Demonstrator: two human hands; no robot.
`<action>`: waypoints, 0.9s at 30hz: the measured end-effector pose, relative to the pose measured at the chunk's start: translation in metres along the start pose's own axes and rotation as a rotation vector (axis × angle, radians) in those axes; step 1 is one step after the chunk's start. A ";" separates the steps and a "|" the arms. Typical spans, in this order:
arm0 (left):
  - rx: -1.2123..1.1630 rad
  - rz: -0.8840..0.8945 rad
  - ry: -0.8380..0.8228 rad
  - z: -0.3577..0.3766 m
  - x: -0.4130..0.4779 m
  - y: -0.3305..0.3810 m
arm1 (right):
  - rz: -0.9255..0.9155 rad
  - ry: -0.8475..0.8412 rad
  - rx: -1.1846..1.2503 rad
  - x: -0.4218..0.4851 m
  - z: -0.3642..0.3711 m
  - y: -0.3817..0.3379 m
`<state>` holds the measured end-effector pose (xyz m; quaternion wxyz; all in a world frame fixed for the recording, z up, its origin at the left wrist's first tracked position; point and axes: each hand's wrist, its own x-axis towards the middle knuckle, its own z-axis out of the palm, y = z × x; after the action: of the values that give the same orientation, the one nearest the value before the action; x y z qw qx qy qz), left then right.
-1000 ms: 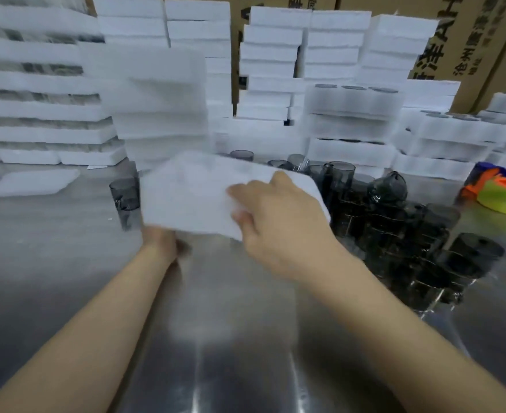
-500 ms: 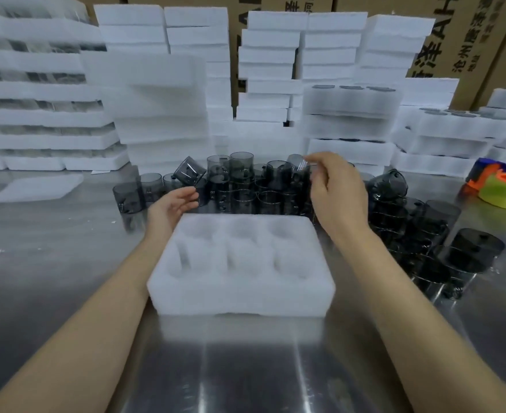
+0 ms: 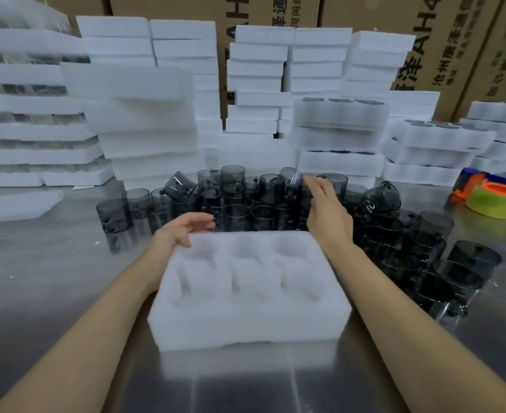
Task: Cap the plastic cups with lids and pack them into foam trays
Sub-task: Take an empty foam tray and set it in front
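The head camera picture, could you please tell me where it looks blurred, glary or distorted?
Head view: the foam tray looks soft and hazy, its pockets barely outlined; head view: the steel table shows pale streaks of glare in front of it; head view: the foam stacks at left bow with the wide lens, while the dark cups look sharper.

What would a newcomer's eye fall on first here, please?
The empty white foam tray at front centre of the steel table, between the forearms. Just behind it crowd smoky plastic cups, with the left hand and right hand open near them. Foam stacks wall the back.
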<state>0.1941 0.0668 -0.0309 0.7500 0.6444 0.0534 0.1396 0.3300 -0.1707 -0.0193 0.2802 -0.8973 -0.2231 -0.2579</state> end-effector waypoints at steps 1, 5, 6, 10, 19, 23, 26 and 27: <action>0.002 -0.005 -0.008 0.000 0.000 -0.001 | -0.005 -0.002 -0.008 0.002 0.002 0.003; 0.021 -0.019 0.005 0.002 0.003 -0.001 | -0.072 0.015 0.004 0.004 0.010 0.009; 0.033 -0.023 0.011 0.002 0.004 -0.001 | -0.083 0.036 0.037 0.004 0.011 0.010; 0.067 -0.039 0.033 0.004 0.004 0.002 | -0.110 0.180 0.236 0.003 0.002 0.006; 0.128 0.021 0.146 0.014 -0.003 -0.005 | -0.330 0.421 0.562 -0.013 -0.060 -0.040; 0.173 0.030 0.184 0.014 -0.003 -0.004 | -0.509 0.291 0.557 -0.031 -0.042 -0.062; 0.288 0.098 0.174 0.015 -0.005 -0.002 | -0.588 0.059 0.566 -0.037 -0.030 -0.063; 0.334 0.142 0.160 0.015 -0.005 -0.002 | -0.591 0.000 0.556 -0.037 -0.027 -0.062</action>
<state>0.1937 0.0511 -0.0312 0.6141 0.7489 0.0898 0.2322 0.2588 -0.1509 0.0024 0.4258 -0.6847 -0.5327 -0.2572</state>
